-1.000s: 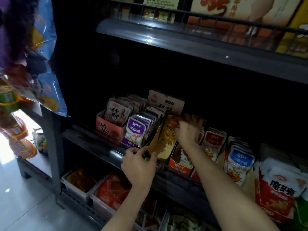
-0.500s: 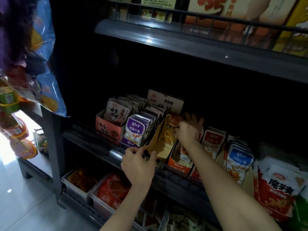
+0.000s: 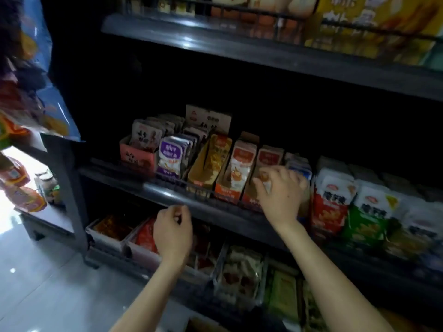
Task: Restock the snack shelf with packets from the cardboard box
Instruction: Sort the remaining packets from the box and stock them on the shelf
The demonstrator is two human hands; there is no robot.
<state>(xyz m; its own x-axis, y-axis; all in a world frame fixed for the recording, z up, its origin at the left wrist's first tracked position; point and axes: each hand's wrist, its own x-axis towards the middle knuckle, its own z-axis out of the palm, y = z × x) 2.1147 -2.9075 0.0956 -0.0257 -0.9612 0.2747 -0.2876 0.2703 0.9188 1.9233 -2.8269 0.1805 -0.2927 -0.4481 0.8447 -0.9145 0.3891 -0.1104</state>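
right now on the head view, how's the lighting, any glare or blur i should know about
Head view: dim overall, the back of the snack shelf nearly black; glare streaks on the upper shelf edge and the front rail; daylight blown out at lower left; right hand on the red packets and left hand slightly motion-blurred.

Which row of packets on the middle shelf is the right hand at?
The red-labelled row, between the orange-labelled row and the blue-labelled packets. It is the only row whose front the right hand covers.
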